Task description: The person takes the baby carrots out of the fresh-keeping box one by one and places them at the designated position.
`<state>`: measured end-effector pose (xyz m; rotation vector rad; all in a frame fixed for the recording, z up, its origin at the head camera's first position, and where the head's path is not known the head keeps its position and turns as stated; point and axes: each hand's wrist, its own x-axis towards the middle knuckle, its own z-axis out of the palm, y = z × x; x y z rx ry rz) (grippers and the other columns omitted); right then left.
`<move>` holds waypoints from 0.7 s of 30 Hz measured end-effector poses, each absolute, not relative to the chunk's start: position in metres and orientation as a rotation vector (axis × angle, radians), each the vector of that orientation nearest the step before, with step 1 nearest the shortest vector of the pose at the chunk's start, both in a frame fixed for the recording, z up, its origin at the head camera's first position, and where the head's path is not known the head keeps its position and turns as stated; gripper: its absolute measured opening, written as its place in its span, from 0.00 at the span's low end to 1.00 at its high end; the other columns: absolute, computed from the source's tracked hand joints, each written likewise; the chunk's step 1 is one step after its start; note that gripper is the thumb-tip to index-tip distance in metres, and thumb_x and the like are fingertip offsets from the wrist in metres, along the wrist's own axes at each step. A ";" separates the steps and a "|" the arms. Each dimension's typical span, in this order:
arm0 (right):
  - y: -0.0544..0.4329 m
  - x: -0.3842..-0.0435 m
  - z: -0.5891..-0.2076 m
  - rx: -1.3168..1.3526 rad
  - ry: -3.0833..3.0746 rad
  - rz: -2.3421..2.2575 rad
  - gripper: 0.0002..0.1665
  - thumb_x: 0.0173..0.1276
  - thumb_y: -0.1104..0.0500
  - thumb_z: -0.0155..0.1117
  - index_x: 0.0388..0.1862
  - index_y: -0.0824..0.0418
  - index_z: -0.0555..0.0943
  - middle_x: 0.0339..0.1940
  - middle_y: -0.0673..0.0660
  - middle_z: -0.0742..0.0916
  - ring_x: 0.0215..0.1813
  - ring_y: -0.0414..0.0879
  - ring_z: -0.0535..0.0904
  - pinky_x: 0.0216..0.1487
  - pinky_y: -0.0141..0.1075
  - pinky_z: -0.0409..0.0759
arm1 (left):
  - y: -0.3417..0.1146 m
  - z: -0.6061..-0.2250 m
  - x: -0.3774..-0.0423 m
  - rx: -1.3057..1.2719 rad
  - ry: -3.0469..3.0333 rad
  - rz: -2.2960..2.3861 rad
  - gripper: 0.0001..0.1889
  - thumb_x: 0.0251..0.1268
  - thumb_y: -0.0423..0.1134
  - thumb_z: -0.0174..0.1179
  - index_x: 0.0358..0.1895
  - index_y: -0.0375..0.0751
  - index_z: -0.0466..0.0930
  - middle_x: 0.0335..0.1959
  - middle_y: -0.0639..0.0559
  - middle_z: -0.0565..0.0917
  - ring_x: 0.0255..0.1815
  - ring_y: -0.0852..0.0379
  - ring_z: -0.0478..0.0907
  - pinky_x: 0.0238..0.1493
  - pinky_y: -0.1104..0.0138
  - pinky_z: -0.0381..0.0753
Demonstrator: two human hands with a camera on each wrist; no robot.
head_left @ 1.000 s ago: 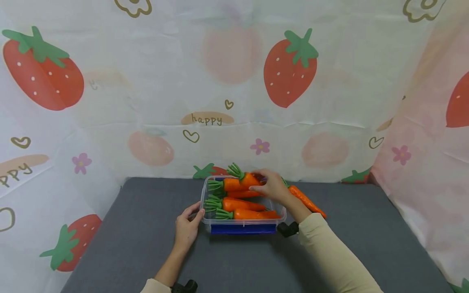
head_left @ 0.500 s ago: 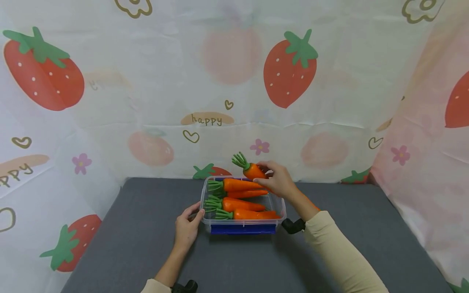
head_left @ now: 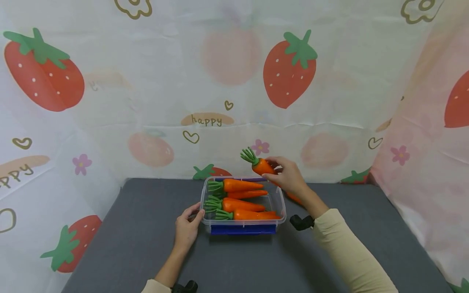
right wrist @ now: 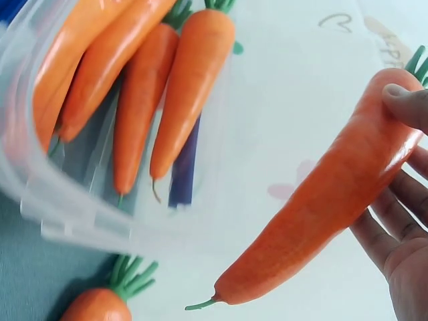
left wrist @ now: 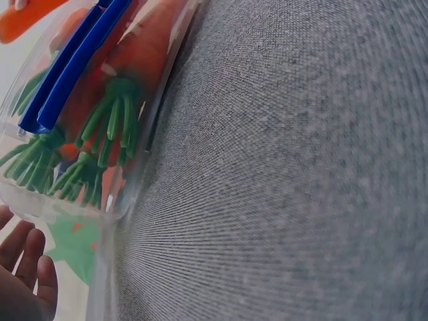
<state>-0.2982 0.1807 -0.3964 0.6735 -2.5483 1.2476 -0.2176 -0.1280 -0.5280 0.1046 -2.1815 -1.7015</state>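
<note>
My right hand (head_left: 291, 177) grips an orange carrot (head_left: 262, 167) with a green top, thumb against fingers, above the far right corner of a clear plastic box (head_left: 243, 222). In the right wrist view the held carrot (right wrist: 321, 200) slants with its thin tip down to the left. My left hand (head_left: 187, 228) rests at the box's left side, its relaxed fingers (left wrist: 32, 251) beside the clear wall in the left wrist view. Inside the box lie several carrots (head_left: 243, 204), green tops to the left. Another carrot (head_left: 294, 198) lies right of the box, partly hidden behind my right arm.
A blue latch (head_left: 243, 229) runs along the box's front. The box stands on a grey cloth-covered table (head_left: 234, 264), near its back edge. Behind rises a white curtain (head_left: 234, 97) printed with strawberries. A black wrist mount (head_left: 301, 222) sits under my right wrist.
My right hand has lifted the carrot up out of the box and moved it rightward. The left hand and the box have stayed where they were.
</note>
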 end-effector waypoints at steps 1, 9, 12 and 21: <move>0.183 -0.298 -0.396 0.664 -2.551 1.244 0.28 0.60 0.62 0.72 0.59 0.66 0.77 0.50 0.64 0.83 0.49 0.56 0.80 0.51 0.49 0.82 | -0.128 -0.528 -0.217 0.103 -2.179 -1.700 0.17 0.65 0.35 0.64 0.54 0.33 0.82 0.44 0.36 0.85 0.36 0.75 0.77 0.37 0.79 0.77; 0.206 -0.298 -0.398 0.571 -2.592 1.215 0.29 0.61 0.61 0.72 0.60 0.67 0.77 0.51 0.65 0.83 0.49 0.56 0.80 0.51 0.50 0.82 | -0.128 -0.526 -0.216 0.090 -2.162 -1.723 0.17 0.65 0.36 0.64 0.55 0.33 0.82 0.44 0.36 0.85 0.35 0.72 0.78 0.36 0.79 0.77; 0.215 -0.299 -0.399 0.537 -2.612 1.199 0.29 0.61 0.60 0.72 0.60 0.66 0.76 0.51 0.65 0.83 0.49 0.56 0.80 0.52 0.50 0.82 | -0.128 -0.525 -0.216 0.080 -2.166 -1.714 0.17 0.65 0.36 0.64 0.55 0.33 0.82 0.44 0.36 0.85 0.34 0.71 0.79 0.36 0.79 0.77; 0.241 -0.300 -0.402 0.500 -2.617 1.178 0.29 0.61 0.61 0.72 0.60 0.68 0.76 0.50 0.67 0.85 0.49 0.58 0.81 0.51 0.51 0.82 | -0.128 -0.528 -0.217 0.087 -2.155 -1.724 0.16 0.64 0.36 0.64 0.54 0.33 0.82 0.45 0.36 0.85 0.38 0.74 0.76 0.37 0.79 0.77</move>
